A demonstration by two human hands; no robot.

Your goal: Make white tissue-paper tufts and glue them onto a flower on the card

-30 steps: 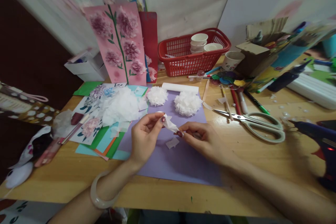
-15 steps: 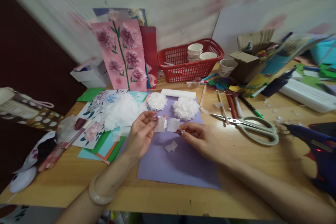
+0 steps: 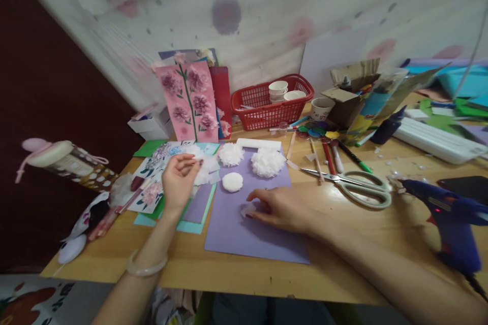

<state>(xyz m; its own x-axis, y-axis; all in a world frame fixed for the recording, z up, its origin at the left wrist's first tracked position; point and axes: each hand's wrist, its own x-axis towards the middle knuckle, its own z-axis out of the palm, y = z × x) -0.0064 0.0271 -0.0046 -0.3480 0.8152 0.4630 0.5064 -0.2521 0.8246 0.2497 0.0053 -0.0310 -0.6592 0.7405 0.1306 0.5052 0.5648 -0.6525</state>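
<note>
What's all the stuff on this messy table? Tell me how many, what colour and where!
Puffs: two, white, on sheet
Disc: one, white, near smaller puff
Roll: one, white, behind puffs
Sheet: one, purple, middle
Tissue: uncountable, white, left
Scissors: one, grey-green handles, right
Glue gun: one, blue, far right
Basket: one, red, back
Cups: several, white, in basket
Poster: one, pink, back left
Carton: one, brown, back right
Tumbler: one, cream and brown, far left
Other clutter: too jumbled to count
Left hand: one, dark nails, by tissue
Right hand: one, dark nails, over sheet
</note>
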